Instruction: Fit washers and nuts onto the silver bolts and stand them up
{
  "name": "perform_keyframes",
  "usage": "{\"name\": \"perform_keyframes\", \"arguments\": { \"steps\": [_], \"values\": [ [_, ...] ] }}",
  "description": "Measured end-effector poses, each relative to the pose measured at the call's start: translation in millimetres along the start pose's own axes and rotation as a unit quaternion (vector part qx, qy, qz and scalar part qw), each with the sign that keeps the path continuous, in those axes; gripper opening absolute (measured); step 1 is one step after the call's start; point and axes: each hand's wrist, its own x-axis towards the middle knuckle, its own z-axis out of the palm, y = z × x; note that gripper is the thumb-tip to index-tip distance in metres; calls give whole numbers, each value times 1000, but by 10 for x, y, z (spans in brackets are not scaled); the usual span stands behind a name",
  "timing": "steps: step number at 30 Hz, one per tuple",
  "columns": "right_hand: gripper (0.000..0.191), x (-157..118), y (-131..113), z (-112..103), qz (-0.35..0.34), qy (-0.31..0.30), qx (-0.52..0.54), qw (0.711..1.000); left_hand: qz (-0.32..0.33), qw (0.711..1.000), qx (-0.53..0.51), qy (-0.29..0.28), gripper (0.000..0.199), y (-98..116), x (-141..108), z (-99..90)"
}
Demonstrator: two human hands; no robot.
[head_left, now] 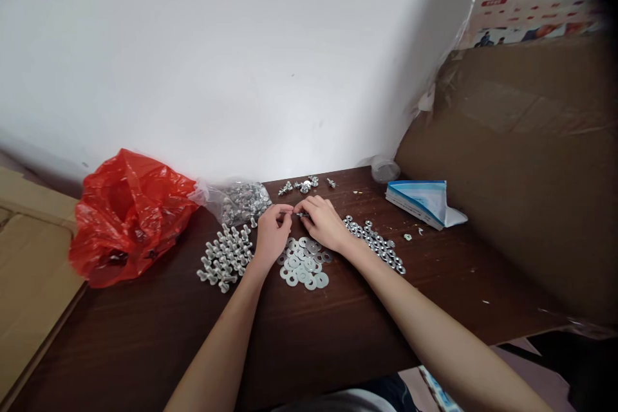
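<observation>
My left hand (273,232) and my right hand (322,222) meet fingertip to fingertip above the washers. A small metal bolt (302,214) is pinched in my right fingers. My left thumb and index finger are pressed together, and what they hold, if anything, is too small to name. Flat washers (303,264) lie in a loose pile just below both hands. Many bolts (224,254) stand to the left of my left hand. Nuts (376,241) are spread beside my right wrist. Several assembled bolts (305,187) rest behind my hands near the wall.
On the dark table (309,328), a red plastic bag (130,219) and a clear bag of hardware (244,201) sit at left. A clear cup (385,169) and a blue-white packet (422,199) lie at right, by a large cardboard box (521,161).
</observation>
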Motion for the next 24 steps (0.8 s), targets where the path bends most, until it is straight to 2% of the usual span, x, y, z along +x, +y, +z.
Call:
{"name": "perform_keyframes", "arguments": {
  "steps": [4,9,16,20,24],
  "values": [
    [22,7,28,35,16,40,54,998,-2,1000,-7,0,16,1,-2,-2],
    [25,12,55,55,12,42,94,995,-3,1000,-6,1,17,30,-6,-11],
    [29,18,71,-61,20,70,105,992,-27,999,-24,-3,18,75,-20,-14],
    [30,12,104,-154,32,32,113,993,-35,999,-18,-6,20,95,-23,-18],
    [34,-1,134,-182,14,-33,69,997,-29,999,-13,-5,19,93,-21,-22]
  ]
}}
